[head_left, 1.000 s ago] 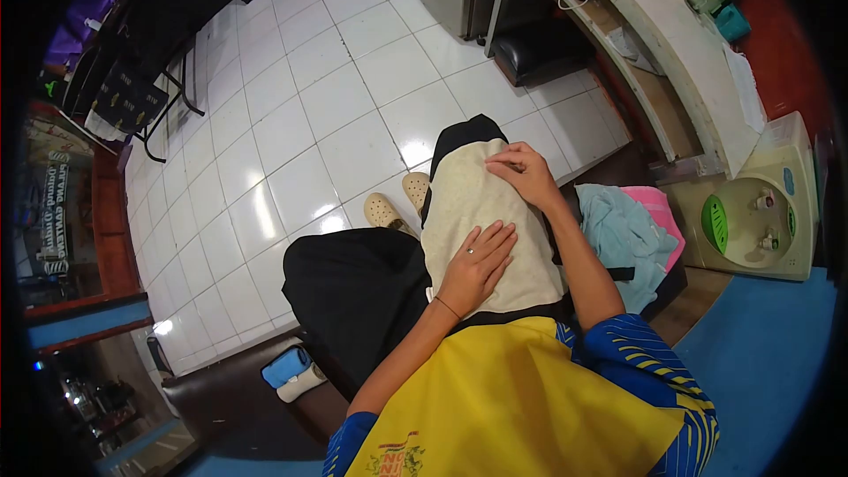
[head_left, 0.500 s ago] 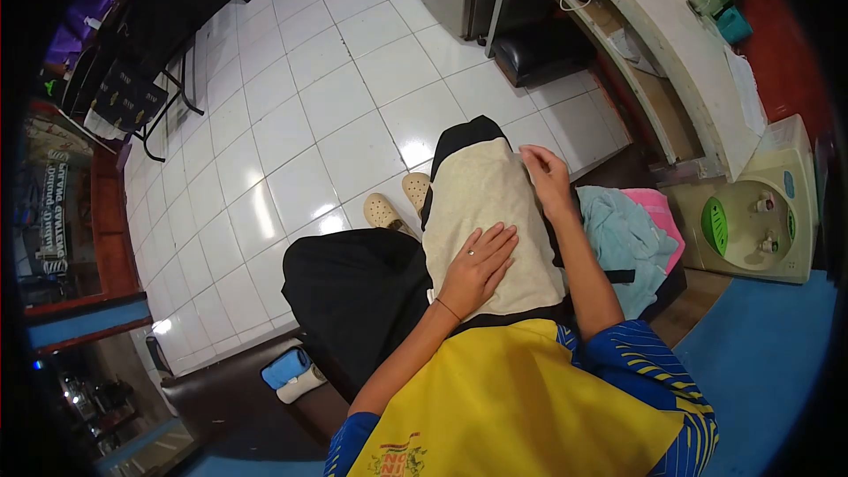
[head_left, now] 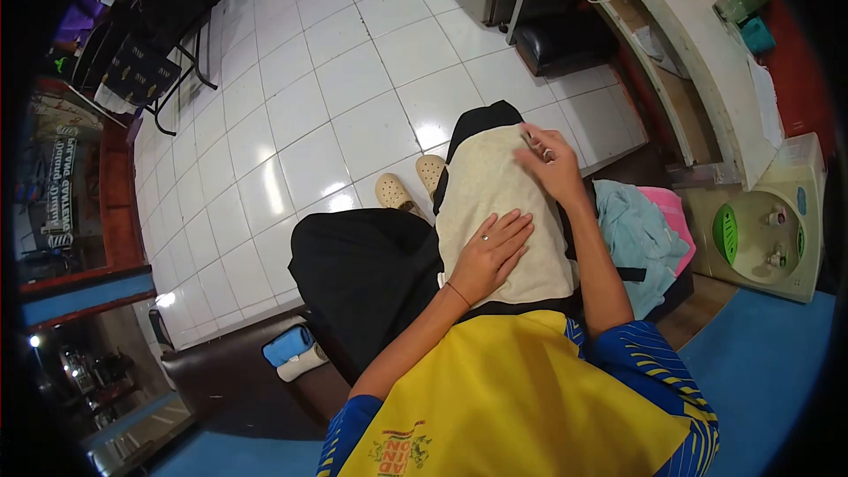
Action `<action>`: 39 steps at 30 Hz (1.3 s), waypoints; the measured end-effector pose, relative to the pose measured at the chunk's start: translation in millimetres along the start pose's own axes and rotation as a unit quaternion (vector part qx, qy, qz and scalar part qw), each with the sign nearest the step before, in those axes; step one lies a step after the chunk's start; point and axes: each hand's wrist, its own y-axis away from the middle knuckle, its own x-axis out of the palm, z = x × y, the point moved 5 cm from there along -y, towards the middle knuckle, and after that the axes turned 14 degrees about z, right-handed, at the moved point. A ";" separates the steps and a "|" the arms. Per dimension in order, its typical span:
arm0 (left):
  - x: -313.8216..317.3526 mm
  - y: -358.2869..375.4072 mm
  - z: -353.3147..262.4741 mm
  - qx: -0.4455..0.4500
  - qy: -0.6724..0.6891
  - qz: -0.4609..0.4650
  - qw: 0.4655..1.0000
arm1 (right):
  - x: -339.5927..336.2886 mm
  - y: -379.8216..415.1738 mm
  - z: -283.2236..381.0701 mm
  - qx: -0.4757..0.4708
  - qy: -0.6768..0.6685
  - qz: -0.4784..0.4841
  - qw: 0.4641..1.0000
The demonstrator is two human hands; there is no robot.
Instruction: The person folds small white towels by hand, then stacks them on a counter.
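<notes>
A cream cloth [head_left: 486, 172] lies spread over my right thigh, on the black trousers. My left hand [head_left: 496, 252] rests flat on its lower part, fingers stretched out, a ring on one finger. At the cloth's upper right edge is my right hand [head_left: 549, 163], raised a little, its fingers bent and partly blurred; nothing can be made out in it. Beside my right forearm lies a heap of light blue cloth [head_left: 632, 238] with a pink cloth [head_left: 673, 223] under it.
Rolled blue and cream cloths [head_left: 290, 349] sit on the dark brown bench [head_left: 230, 389] at lower left. A water dispenser [head_left: 760, 238] stands at the right, below a curved white counter [head_left: 707, 62]. A black stool [head_left: 565, 42] is ahead.
My right hand has turned and its fingers have moved in over the cloth's upper edge. My left hand stays flat on the cloth. The whole view has shifted slightly.
</notes>
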 end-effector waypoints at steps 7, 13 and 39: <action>-6.5 0.8 -2.4 0.019 0.000 -0.006 1.000 | 14.3 -1.1 -14.4 -0.022 -0.061 -0.063 0.996; -45.9 15.3 19.6 -0.152 0.102 -0.270 0.945 | -4.2 14.4 14.5 0.049 -0.186 -0.151 0.970; -75.5 85.3 162.6 -0.268 0.390 -0.532 0.702 | 53.7 22.3 20.2 0.045 -0.044 -0.053 0.997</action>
